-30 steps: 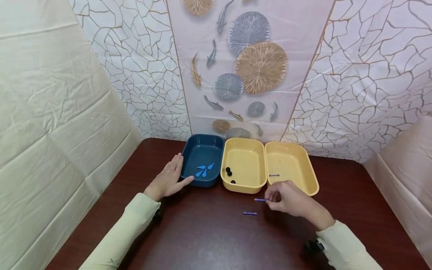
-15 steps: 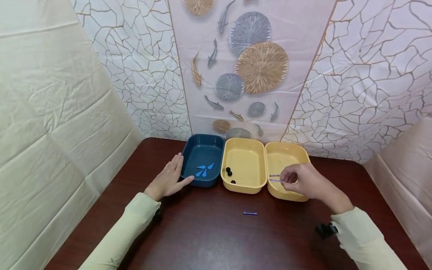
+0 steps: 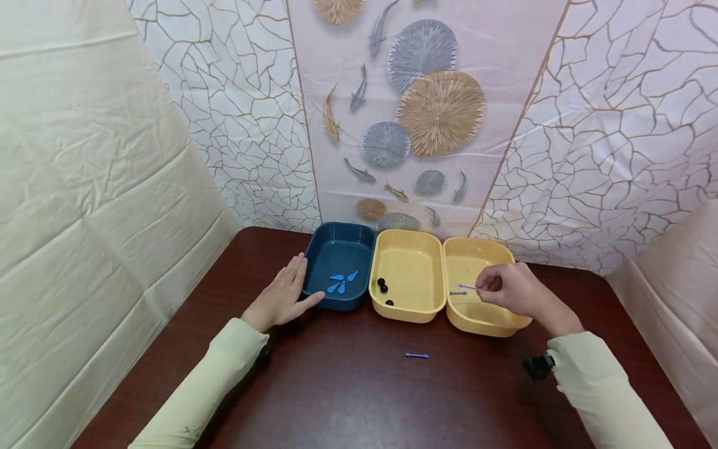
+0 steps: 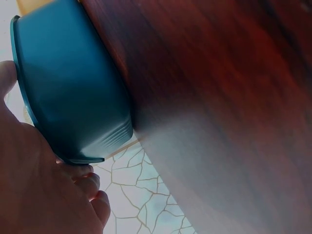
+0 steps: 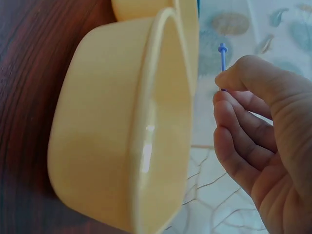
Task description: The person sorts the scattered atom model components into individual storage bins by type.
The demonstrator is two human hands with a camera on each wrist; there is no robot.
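My right hand (image 3: 513, 290) pinches a thin purple rod with a collar near its end (image 3: 467, 287) between thumb and forefinger, over the right yellow tray (image 3: 485, 325). In the right wrist view the same rod (image 5: 223, 61) sticks up past the thumb tip, above the tray's rim. A similar rod (image 3: 458, 293) lies inside that tray. Another rod (image 3: 417, 356) is on the table in front of the trays. With straight fingers, my left hand (image 3: 278, 298) rests against the left side of the dark blue tray (image 3: 339, 305); its thumb touches the front rim.
Several blue teardrop-shaped pieces (image 3: 336, 277) lie in the blue tray. Black beads (image 3: 384, 289) sit in the middle yellow tray (image 3: 408, 317). All three trays stand side by side on the dark wooden table (image 3: 359, 399), before a patterned cloth backdrop (image 3: 437, 112).
My right hand has carried the rod from the table in front, up and rightward, over the right yellow tray. The left hand has kept its place at the blue tray.
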